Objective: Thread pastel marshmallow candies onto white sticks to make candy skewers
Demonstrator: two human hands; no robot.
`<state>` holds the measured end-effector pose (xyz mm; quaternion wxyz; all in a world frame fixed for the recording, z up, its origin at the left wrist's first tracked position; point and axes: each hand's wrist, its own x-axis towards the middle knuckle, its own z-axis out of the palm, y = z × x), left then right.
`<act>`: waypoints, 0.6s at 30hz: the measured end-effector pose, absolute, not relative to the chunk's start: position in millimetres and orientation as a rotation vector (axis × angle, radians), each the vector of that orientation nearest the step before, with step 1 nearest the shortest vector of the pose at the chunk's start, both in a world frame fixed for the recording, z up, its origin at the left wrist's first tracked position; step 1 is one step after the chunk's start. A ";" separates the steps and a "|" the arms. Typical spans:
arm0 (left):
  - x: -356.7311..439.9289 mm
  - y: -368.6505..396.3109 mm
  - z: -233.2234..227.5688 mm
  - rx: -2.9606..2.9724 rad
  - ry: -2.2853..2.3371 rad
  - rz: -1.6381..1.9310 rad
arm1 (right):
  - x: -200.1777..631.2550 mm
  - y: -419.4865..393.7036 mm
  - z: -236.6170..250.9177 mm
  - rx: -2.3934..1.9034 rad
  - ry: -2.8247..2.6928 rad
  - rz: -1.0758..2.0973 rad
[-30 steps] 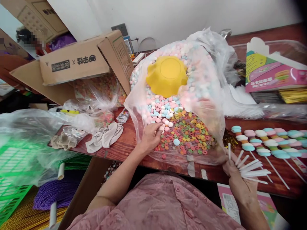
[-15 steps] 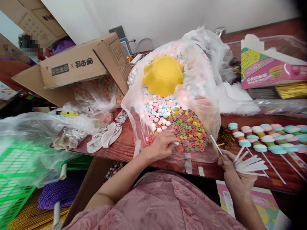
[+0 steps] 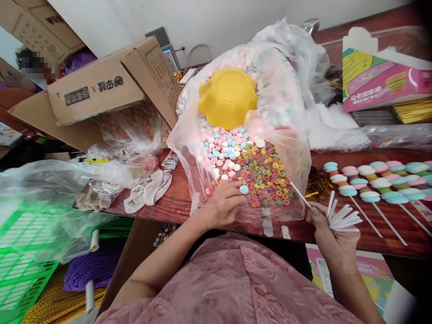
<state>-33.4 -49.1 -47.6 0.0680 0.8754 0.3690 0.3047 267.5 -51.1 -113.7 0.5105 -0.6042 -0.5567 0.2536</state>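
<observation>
**Candy being picked from an open bag**

At centre frame, a pale blue round candy (image 3: 243, 189) is being pinched by the left hand (image 3: 222, 204) inside the clear plastic bag (image 3: 199, 175). At lower right, a fan of white paper sticks (image 3: 341, 219) is being gripped by the right hand (image 3: 329, 234).

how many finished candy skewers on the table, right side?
5 at least: pastel candy skewers lie side by side on the brown wooden table, beyond the right hand. More may run past the frame edge.

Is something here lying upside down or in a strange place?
Yes: a yellow bowl lies upside down on the pastel candies inside the clear bag, far behind the left hand.
</observation>
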 end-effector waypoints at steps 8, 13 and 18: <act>-30.2 -9.3 -44.6 2.751 1.105 0.536 | 272.5 -53.9 -116.0 -1.388 -1.384 0.675; -46.9 -23.6 -52.7 2.848 1.139 0.707 | 271.4 -52.7 -118.6 -1.393 -1.375 0.612; -46.3 -52.7 -56.0 2.629 1.142 0.953 | 271.7 -51.3 -120.6 -1.380 -1.385 0.599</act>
